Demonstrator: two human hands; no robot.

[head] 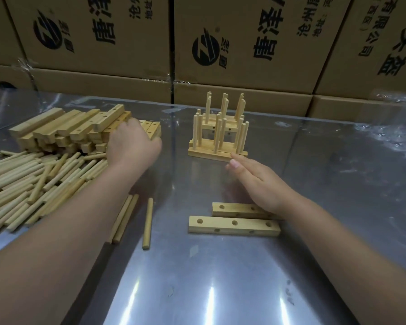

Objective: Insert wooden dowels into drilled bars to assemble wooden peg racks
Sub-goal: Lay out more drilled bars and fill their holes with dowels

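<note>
Our left hand (133, 144) sits on the bar stack (68, 130), can't tell if it's gripping. Right hand (256, 181) is flat, fingers straight, beside the finished racks (218, 127); two drilled bars (232, 225) lie by its wrist on the worktop (220, 277).

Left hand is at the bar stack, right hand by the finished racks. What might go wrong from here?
1. The left hand reaches into the loosely piled stack of drilled bars; pulling one out may shift or topple its neighbours.
2. The right hand, fingers straight, is close to the base of the stacked finished racks; a nudge could tip them.
3. Three loose dowels lie on the smooth metal table and might roll away.
</note>
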